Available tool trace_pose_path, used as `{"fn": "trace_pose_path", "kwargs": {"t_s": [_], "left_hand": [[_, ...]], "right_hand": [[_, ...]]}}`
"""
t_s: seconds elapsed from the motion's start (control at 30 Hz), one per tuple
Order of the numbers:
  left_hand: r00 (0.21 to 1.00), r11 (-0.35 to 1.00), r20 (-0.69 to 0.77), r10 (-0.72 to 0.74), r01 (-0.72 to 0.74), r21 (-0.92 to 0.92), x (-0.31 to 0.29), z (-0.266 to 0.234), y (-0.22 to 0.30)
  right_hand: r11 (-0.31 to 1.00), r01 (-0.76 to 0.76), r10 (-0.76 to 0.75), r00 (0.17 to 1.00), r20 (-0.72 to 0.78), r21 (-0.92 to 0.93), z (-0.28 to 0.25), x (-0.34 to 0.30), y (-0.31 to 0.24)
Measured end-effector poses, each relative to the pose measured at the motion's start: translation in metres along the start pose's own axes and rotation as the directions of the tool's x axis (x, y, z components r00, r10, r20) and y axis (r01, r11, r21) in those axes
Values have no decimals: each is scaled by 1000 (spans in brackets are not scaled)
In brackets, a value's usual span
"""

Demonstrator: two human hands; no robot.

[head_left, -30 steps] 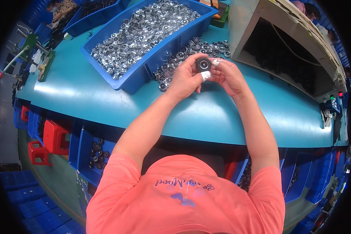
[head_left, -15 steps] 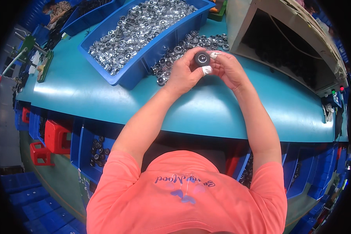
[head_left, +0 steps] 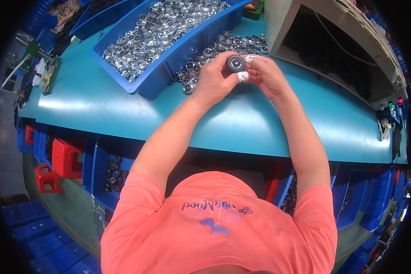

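Observation:
Between my two hands, above the teal table, is a small black wheel (head_left: 236, 64) with a silvery hub, its face turned up toward me. My left hand (head_left: 216, 81) grips it from the left, the thumb wrapped in white tape along its lower edge. From the right, my right hand (head_left: 268, 77) pinches at its rim with bent fingers, a white wrap on one fingertip. Just beyond my hands lies a loose pile of shiny chrome wheel hubs (head_left: 208, 52). More of these hubs (head_left: 157, 34) fill the big blue bin behind the pile.
The blue bin (head_left: 166, 68) stands at the far left of the table (head_left: 96, 112). A box-like machine with a dark opening (head_left: 333, 50) takes up the far right. Red stools (head_left: 66, 157) and blue crates with black wheels (head_left: 116, 173) sit below the table's near edge.
The wheel has shifted slightly upward and tilted a little between my hands. Both hands keep nearly the same grip.

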State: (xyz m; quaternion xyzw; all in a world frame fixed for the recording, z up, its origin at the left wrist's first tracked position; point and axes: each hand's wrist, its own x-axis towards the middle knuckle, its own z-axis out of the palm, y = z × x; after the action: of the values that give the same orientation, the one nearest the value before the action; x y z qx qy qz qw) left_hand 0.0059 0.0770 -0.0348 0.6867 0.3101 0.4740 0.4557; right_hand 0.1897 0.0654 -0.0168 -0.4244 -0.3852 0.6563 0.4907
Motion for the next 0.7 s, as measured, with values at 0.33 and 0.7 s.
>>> {"fn": "trace_pose_path", "kwargs": {"t_s": [0.33, 0.7], "left_hand": [[999, 995, -27, 26, -23, 96, -2, -1, 6], [1000, 995, -17, 15, -13, 104, -3, -1, 11]], "right_hand": [[996, 35, -35, 999, -4, -82, 3, 0, 1], [992, 44, -38, 998, 53, -120, 0, -3, -6]]}}
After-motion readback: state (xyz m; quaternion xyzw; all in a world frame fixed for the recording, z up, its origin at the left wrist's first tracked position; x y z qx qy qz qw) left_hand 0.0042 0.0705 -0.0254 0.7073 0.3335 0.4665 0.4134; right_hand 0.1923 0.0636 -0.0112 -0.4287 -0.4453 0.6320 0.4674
